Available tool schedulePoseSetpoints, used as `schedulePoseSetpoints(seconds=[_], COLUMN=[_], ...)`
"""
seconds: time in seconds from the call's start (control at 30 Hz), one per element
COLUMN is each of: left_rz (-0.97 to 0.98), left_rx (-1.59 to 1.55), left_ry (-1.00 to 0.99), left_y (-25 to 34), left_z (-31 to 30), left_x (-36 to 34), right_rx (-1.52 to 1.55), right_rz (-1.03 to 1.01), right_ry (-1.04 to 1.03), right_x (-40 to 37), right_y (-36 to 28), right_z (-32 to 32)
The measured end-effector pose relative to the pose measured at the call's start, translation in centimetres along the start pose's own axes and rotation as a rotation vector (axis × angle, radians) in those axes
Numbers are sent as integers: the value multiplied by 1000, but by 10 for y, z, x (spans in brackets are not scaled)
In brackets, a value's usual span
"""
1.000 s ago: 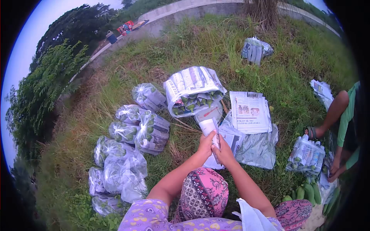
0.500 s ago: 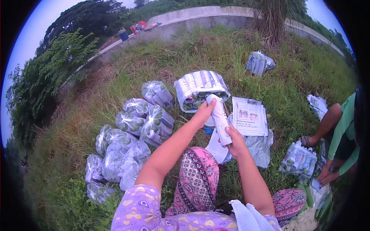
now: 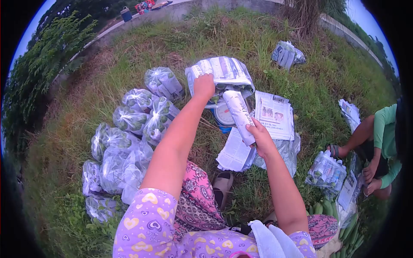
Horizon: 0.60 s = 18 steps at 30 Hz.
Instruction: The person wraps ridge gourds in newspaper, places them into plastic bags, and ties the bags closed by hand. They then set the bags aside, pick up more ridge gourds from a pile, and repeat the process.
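Note:
My right hand is closed around the lower end of a newspaper-wrapped roll, held tilted in front of me. What is inside the paper is hidden. My left hand has its fingers curled over the near left edge of a clear plastic bag packed with newspaper-wrapped rolls. Green ends show at the bag's mouth, which faces me. Beneath the bag stands a weighing scale with a round dial and blue base. Newspaper sheets lie just right of the scale, and another sheet lies nearer me.
Several filled plastic bags cluster in the grass on the left. A single bag sits farther back. At the right, a co-worker in a green sleeve crouches beside a packed bag and long green vegetables.
My left hand has left the roll and moved left onto the bag's edge. The roll stays in my right hand, and the scale dial now shows.

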<state>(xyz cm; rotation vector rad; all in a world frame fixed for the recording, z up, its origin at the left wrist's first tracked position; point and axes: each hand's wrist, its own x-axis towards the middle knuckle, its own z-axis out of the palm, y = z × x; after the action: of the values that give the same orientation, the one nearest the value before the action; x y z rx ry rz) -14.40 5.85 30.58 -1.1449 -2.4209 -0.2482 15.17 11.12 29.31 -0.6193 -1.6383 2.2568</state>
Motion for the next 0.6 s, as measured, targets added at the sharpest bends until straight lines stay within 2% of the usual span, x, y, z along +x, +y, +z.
schedulePoseSetpoints(seconds=[0.07,0.17,0.37,0.4,0.5,0.6], left_rz=[-67,-172,-224,-242,-197,-177], left_rx=[-74,-314,-471,-489,-499,-506], left_ry=[-49,81,144,145,142,165], left_y=[3,-1,1,2,2,2], left_z=[-2,-1,-4,-6,-10,-10], left_x=[1,8,16,17,15,14], right_rx=[-17,-4,-35,-72,-328,-659], right_rz=[17,43,-20,-40,-309,-331], right_ry=[2,-9,4,32,215,275], right_x=[12,35,90,97,146,164], right_y=[0,2,3,0,18,1], right_z=[5,16,43,48,54,65])
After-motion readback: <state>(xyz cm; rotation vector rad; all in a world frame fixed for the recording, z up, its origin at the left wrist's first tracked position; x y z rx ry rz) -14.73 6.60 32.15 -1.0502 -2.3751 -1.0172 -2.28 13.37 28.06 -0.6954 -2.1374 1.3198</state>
